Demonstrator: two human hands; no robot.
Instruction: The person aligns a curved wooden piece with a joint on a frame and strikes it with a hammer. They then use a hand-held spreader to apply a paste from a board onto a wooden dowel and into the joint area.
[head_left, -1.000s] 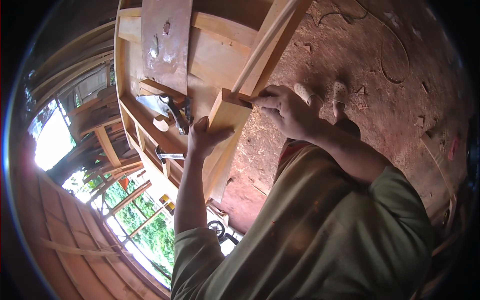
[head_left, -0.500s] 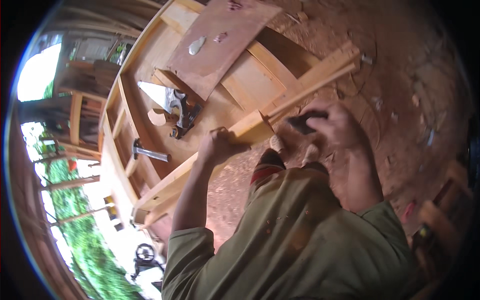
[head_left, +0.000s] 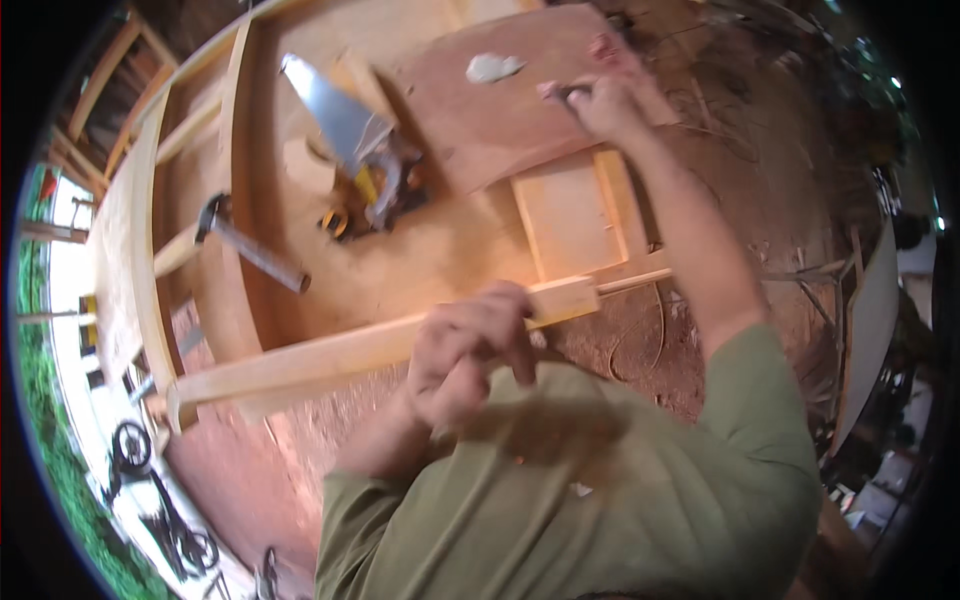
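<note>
Over a reddish-brown board (head_left: 470, 130), my right hand (head_left: 608, 108) is closed on a dark flat scraper (head_left: 572, 92), mostly hidden by the fingers. Pink paste shows at its tip. A white blob of paste (head_left: 493, 68) and a pink one (head_left: 605, 47) lie on the board nearby. My left hand (head_left: 465, 350) is in front of a long pale wooden beam (head_left: 310, 352), its fingers loosely bent and apart with nothing seen in them. Whether it touches the beam I cannot tell.
Inside the wooden frame lie a handsaw (head_left: 335, 110), a yellow-and-black tape measure (head_left: 335, 222) and a hammer (head_left: 250, 247). Wooden ribs (head_left: 245, 190) cross the frame. Reddish dirt floor (head_left: 230, 480) lies below, and a bicycle (head_left: 160, 500) stands at the lower left.
My right hand has moved up and away from the beam's end to the board with the scraper. My left hand has loosened its grip on the beam. The view has turned and shifted.
</note>
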